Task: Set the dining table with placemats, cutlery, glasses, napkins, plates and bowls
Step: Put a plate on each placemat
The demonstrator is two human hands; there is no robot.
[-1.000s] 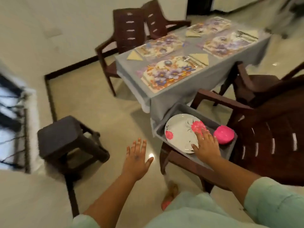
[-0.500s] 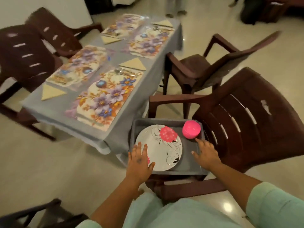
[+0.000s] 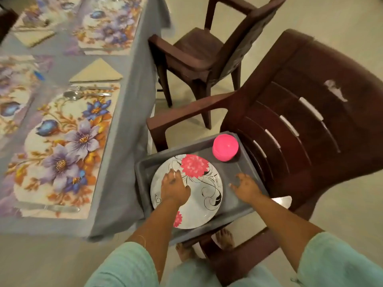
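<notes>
Plates stacked flat in grey tray on chair seat, round, no long axis. Left hand laid on top plate, fingers relaxed; right hand spread on tray floor, grasping nothing. Pink bowls untouched. Placemats, cutlery, napkins already on counter; plates, bowls left; glasses unseen.

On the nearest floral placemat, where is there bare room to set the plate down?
The nearest placemat is bare through its middle, between the fork and spoon at its far end and the knife at its near end. The folded napkin lies beyond the fork. The tray is crowded by plate and pink bowls.
</notes>
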